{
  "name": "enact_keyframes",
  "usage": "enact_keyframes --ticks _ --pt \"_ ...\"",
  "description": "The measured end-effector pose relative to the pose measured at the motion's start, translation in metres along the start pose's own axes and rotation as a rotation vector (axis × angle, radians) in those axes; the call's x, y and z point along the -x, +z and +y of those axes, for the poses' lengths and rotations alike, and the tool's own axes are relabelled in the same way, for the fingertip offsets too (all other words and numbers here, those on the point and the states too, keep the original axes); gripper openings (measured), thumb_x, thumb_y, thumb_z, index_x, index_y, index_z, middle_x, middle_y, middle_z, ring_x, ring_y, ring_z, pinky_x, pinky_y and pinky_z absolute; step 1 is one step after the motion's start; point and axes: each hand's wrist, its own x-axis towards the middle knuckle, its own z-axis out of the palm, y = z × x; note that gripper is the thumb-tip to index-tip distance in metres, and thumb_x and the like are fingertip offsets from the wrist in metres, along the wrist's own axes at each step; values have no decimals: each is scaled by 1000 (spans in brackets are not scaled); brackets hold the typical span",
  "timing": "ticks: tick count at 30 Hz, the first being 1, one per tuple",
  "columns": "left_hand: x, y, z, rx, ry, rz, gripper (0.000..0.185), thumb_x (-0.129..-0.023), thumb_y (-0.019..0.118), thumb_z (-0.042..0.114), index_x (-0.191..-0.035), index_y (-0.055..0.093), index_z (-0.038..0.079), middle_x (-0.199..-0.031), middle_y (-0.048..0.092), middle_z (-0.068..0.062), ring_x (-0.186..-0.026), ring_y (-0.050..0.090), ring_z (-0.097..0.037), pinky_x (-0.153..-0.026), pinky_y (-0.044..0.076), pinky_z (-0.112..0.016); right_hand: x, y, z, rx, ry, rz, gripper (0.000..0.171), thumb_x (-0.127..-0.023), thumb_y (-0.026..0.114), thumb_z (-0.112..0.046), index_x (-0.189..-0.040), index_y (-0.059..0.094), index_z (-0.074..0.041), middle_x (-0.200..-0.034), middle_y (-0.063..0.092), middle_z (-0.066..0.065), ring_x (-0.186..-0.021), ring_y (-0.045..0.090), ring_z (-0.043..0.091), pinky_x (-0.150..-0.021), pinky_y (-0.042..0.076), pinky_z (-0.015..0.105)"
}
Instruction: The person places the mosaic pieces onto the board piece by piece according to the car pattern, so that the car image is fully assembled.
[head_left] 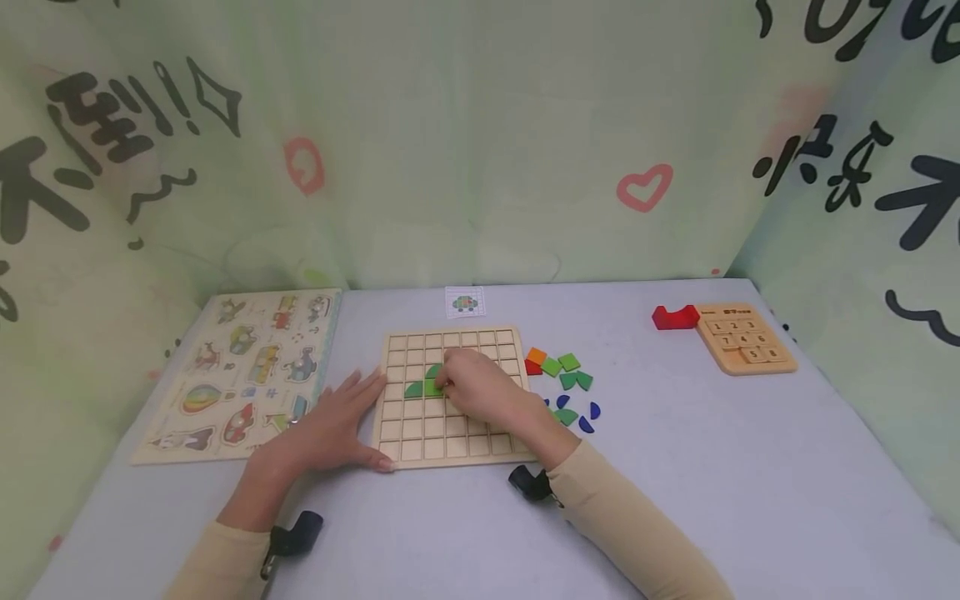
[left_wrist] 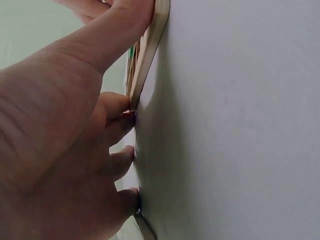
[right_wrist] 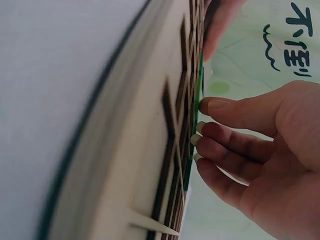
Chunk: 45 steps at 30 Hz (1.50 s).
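Observation:
A wooden grid board (head_left: 412, 427) lies on the table with green tiles in its cells, among them a green quarter-round tile (head_left: 414, 390). My right hand (head_left: 483, 387) reaches over the board, fingers bent. Its thumb and fingertips are at a green square tile (head_left: 432, 387), pinching it low against the grid; part of that contact is hidden. In the right wrist view, green tiles (right_wrist: 198, 95) sit along the board's top under the fingertips. My left hand (head_left: 333, 425) rests with fingers spread along the board's left edge, thumb at the near-left corner.
Loose tiles lie right of the board: green squares (head_left: 569, 362), an orange one (head_left: 536, 356) and blue half-rounds (head_left: 586, 425). A pattern card (head_left: 465, 302) lies behind it. A picture puzzle board (head_left: 247, 375) stands left; a wooden number board (head_left: 742, 337) and red piece (head_left: 675, 317) right.

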Motion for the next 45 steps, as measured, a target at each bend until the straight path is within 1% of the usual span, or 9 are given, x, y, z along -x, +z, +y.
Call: enact_keyframes --ticks 3,7,11,15,20,25,32,38,45 --pt "1 0 0 -4 -9 -2 131 -60 79 73 -160 20 11 -168 17 -8 -155 8 -40 -122 10 -66 2 -4 2 5 2 -10 24 -92 60 0 -104 79 -9 -103 70 3 -98 63 16 -88 56 28" --pt "2 -1 0 3 -7 -3 131 -60 80 72 -159 19 10 -168 17 -8 -155 7 -40 -122 9 -66 4 -11 7 -2 62 -14 22 -93 62 -4 -107 78 -10 -108 71 2 -103 64 17 -90 55 32" --pt "2 -1 0 5 -1 3 132 -60 80 72 -159 20 9 -168 17 -9 -155 8 -41 -122 9 -66 4 -20 17 -20 100 -4 26 -92 60 -1 -110 77 -8 -114 74 4 -104 66 17 -91 56 34" --pt "2 0 0 2 1 6 132 -60 80 72 -159 20 9 -168 17 -9 -155 8 -41 -122 9 -67 7 -31 30 -26 136 20 27 -92 60 -1 -114 75 -6 -109 74 7 -95 65 17 -82 57 33" --pt "4 -2 1 4 3 6 131 -61 80 70 -159 20 8 -168 17 -10 -155 8 -41 -122 10 -67 15 -46 50 -5 236 57 30 -92 60 -3 -119 72 -5 -105 72 9 -85 60 18 -75 53 31" --pt "5 -3 2 3 13 7 130 -62 81 69 -159 21 7 -167 18 -11 -154 9 -42 -121 10 -68 19 -56 70 20 322 79 32 -92 58 -2 -121 70 -3 -109 71 13 -85 59 21 -72 53 31" --pt "4 -2 2 2 14 10 130 -62 80 69 -159 20 7 -167 18 -10 -154 9 -42 -121 10 -67 23 -57 90 13 390 83 33 -89 61 -4 -121 70 -2 -113 70 15 -89 60 23 -78 55 35" --pt "3 0 1 -3 22 13 130 -62 79 71 -159 20 7 -167 18 -10 -155 9 -41 -121 10 -68 25 -54 96 24 439 88 31 -86 59 0 -114 73 1 -116 71 18 -88 61 24 -76 57 34" --pt "1 0 2 -4 28 16 130 -62 80 70 -159 20 7 -167 19 -10 -155 9 -41 -121 10 -68 26 -52 96 21 430 112 28 -85 56 3 -107 73 -2 -105 69 15 -87 58 25 -72 53 33"
